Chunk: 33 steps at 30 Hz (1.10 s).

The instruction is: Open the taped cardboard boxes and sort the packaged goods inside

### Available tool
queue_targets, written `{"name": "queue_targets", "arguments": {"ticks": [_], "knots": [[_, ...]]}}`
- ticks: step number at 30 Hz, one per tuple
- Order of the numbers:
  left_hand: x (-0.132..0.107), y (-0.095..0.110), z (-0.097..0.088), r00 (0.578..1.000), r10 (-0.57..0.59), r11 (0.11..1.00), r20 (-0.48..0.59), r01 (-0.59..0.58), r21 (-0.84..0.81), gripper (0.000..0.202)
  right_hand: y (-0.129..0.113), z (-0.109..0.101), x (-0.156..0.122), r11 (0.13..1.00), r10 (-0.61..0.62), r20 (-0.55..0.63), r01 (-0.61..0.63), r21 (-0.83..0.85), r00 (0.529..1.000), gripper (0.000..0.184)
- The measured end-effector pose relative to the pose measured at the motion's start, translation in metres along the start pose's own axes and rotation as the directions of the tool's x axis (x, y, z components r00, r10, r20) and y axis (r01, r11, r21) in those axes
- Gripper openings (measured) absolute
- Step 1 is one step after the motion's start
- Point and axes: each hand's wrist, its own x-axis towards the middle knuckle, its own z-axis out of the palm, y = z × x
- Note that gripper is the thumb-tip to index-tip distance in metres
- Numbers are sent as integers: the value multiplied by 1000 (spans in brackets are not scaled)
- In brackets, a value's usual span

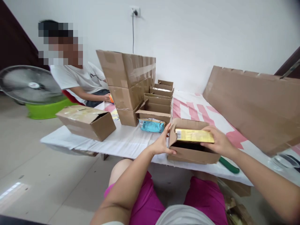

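Observation:
An open cardboard box [194,155] sits near the table's front edge. My left hand [162,142] grips its left end, thumb low on the front and fingers around the side. In my right hand [217,140] is a yellow box [194,135] with a barcode on its left end. It lies across the mouth of the cardboard box, and my fingers close on its right end. The cardboard box's inside is dark below it. Beside my left hand lies a blue packet [152,125]. A green-handled tool [229,165] lies right of the box, partly hidden.
Stacked, taped cartons [131,89] stand at the back left, beside a row of open boxes [157,107]. Another carton [86,122] is at the left edge. A large cardboard sheet [253,106] leans at right. A seated person [77,81] and a fan [30,84] are at left.

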Motion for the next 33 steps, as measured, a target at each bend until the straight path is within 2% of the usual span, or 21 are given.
{"name": "queue_targets", "arguments": {"ticks": [1, 2, 4, 5, 6, 7, 8, 11, 13, 16, 18, 20, 22, 24, 27, 29, 30, 31, 32, 33], "knots": [[-2, 3, -5, 999, 13, 1000, -36, -13, 16, 144, 0, -7, -3, 998, 43, -127, -36, 53, 991, 46], [-5, 6, -12, 997, 26, 999, -75, -24, 26, 142, 1, -15, -6, 993, 96, -262, -72, 97, 960, 51], [-12, 13, -33, 988, 46, 999, -151, -42, 29, 133, 6, -31, -12, 976, 196, -507, -118, 183, 839, 63], [-16, 15, -45, 982, 53, 999, -183, -50, 18, 128, 10, -38, -16, 965, 242, -589, -128, 229, 771, 68], [-22, 18, -59, 976, 58, 998, -212, -59, 2, 124, 14, -43, -20, 952, 284, -636, -133, 275, 717, 72], [-28, 20, -72, 969, 61, 998, -239, -66, -13, 120, 18, -45, -26, 937, 325, -651, -142, 319, 686, 74], [-35, 21, -85, 962, 61, 997, -266, -70, -25, 119, 22, -43, -32, 920, 366, -641, -160, 358, 675, 75], [-58, 19, -115, 945, 10, 999, -327, -25, -41, 122, 33, -15, -53, 867, 472, -536, -257, 427, 700, 71], [-70, 15, -126, 942, -87, 996, -326, 74, -51, 121, 40, 21, -68, 834, 518, -409, -336, 438, 752, 68], [-80, 10, -132, 931, -210, 977, -298, 192, -88, 114, 49, 82, -88, 782, 523, -147, -403, 475, 840, 70], [-79, 9, -132, 924, -208, 978, -321, 192, -82, 108, 52, 115, -97, 772, 533, -92, -439, 460, 841, 64], [-76, 8, -131, 915, -154, 987, -374, 162, -10, 101, 53, 136, -103, 838, 504, -135, -446, 314, 853, 56], [-72, 9, -129, 906, -76, 983, -416, 139, 122, 91, 51, 144, -107, 891, 446, -174, -416, 183, 878, 51], [-68, 13, -127, 901, -8, 944, -434, 150, 294, 78, 50, 145, -108, 919, 389, -173, -370, 136, 905, 49], [-64, 28, -114, 871, 108, 781, -479, 224, 583, 63, 50, 144, -109, 936, 345, -162, -326, 133, 924, 49], [-60, 44, -93, 790, 299, 620, -535, 265, 738, 51, 51, 145, -109, 933, 354, -170, -335, 130, 920, 49], [-58, 53, -78, 723, 428, 545, -542, 272, 793, 43, 51, 145, -108, 930, 363, -172, -344, 131, 916, 50], [-57, 61, -60, 638, 558, 490, -531, 263, 831, 37, 51, 146, -108, 926, 373, -173, -354, 134, 911, 51], [-55, 68, -38, 566, 663, 463, -490, 203, 862, 33, 52, 146, -108, 923, 379, -172, -358, 140, 909, 52], [-54, 72, -15, 543, 730, 438, -416, 95, 894, 32, 52, 147, -109, 922, 381, -172, -358, 148, 909, 53]]}}
